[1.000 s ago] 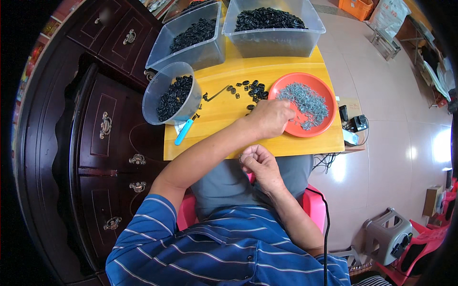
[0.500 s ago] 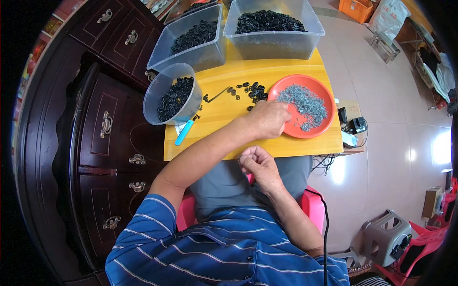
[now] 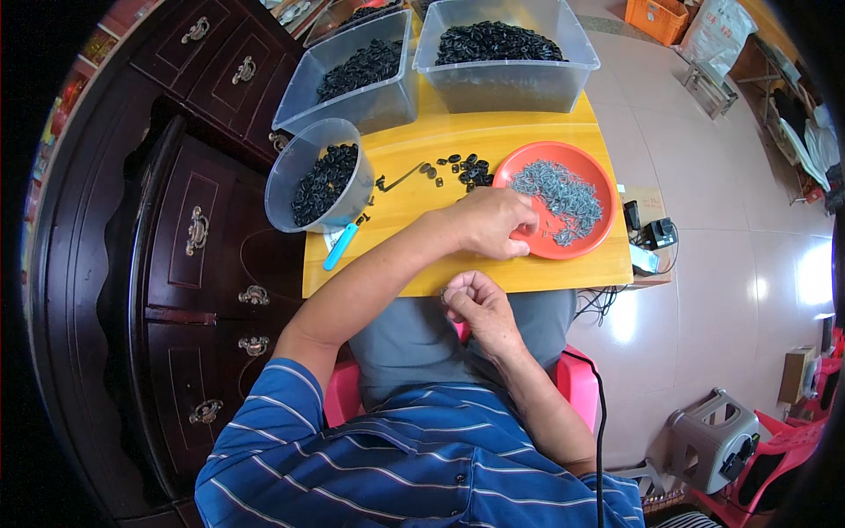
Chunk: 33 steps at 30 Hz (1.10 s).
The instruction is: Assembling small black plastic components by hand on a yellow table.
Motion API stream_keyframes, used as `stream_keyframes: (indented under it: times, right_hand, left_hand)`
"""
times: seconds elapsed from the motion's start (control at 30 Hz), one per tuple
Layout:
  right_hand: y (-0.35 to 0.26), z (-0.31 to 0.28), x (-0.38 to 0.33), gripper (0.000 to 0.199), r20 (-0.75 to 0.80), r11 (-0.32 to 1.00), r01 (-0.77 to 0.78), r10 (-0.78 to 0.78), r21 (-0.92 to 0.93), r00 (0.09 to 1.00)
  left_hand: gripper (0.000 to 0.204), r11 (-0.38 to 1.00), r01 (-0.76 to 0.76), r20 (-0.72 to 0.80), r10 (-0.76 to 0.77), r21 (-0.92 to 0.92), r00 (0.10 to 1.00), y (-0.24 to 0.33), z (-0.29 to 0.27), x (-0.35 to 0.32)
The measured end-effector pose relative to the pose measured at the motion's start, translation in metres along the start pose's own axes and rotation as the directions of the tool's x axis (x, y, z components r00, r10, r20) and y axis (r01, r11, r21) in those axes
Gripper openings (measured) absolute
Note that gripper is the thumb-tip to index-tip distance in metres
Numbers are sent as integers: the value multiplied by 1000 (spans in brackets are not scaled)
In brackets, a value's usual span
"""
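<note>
My left hand (image 3: pixel 493 222) reaches across to the left rim of a red bowl (image 3: pixel 607 231). Its fingers are bent and drawn together, and whatever lies between them is hidden. Inside the bowl is a heap of small grey metal pins or screws (image 3: pixel 563 198). Just off the table's near edge, above my lap, my right hand (image 3: pixel 482 310) is closed with thumb against fingers. A small dark bit shows at its fingertips, too little to name. Beyond my left hand lie several loose black oval pieces (image 3: pixel 473 170), partly covered by it.
On the yellow table (image 3: pixel 396 255) stand a round clear tub (image 3: pixel 280 189) and two clear bins (image 3: pixel 304 101) (image 3: pixel 502 88), all holding black pieces. A blue-handled tool (image 3: pixel 340 247) lies near the tub. Dark drawers (image 3: pixel 211 229) flank the left; a box with devices (image 3: pixel 653 233) sits right.
My left hand has drawn slightly left at the bowl's rim, its fingertips now showing lower down. My right hand stays in place, closed.
</note>
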State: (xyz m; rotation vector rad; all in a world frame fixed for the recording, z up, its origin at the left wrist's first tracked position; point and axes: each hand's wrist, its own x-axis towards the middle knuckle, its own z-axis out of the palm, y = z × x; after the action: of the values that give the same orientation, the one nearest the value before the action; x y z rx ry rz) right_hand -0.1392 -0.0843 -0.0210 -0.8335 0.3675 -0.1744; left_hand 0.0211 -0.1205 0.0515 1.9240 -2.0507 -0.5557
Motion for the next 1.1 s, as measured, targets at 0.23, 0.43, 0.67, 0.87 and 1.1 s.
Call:
stream_keyframes:
  times: [0.23,0.43,0.67,0.87,1.1]
  right_hand:
    - [2,-1,1,6,12,1000,0,0,9,1000]
    - [1,-2,1,5,12,1000,11,-11,8,1000]
    - [2,1,0,6,15,1000,9,-9,4,1000]
    - [4,-2,1,6,11,999,25,-25,25,1000]
    - [2,0,0,5,7,1000,8,-8,26,1000]
  left_hand:
    - [14,999,9,-108,-4,46,994,-12,9,11]
    - [12,986,76,-38,-71,150,997,-11,10,17]
    - [10,970,59,42,-71,234,997,-14,3,29]
    - [12,911,10,134,-71,412,988,-11,6,43]
    - [11,915,-14,123,-39,404,992,-17,7,43]
